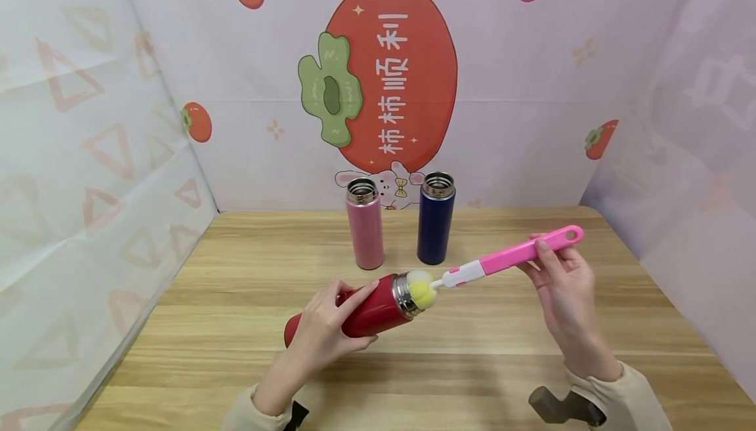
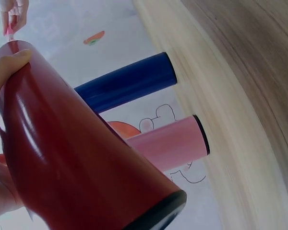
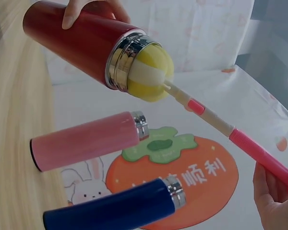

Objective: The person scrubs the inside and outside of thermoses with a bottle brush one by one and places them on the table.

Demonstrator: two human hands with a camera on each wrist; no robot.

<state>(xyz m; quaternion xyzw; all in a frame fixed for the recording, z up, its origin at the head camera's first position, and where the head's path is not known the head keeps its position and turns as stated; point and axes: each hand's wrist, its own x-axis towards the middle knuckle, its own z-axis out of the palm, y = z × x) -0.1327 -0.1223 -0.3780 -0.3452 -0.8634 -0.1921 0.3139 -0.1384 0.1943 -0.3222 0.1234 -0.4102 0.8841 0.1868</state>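
Observation:
My left hand [image 1: 323, 326] grips a red thermos flask [image 1: 375, 309] round its body, tilted with its steel mouth up to the right. In my right hand [image 1: 564, 283] is the pink handle of a bottle brush [image 1: 510, 257], pinched near its looped end. The brush's yellow and white sponge head [image 3: 151, 72] sits at the flask's mouth, part of it inside and part bulging out. In the left wrist view the red flask [image 2: 72, 139] fills much of the picture and hides the sponge.
A pink flask [image 1: 367, 234] and a dark blue flask [image 1: 436, 224] stand upright, lidless, towards the back of the wooden table [image 1: 266, 247]. Behind them hangs a white cloth backdrop [image 1: 508, 103] with persimmon prints.

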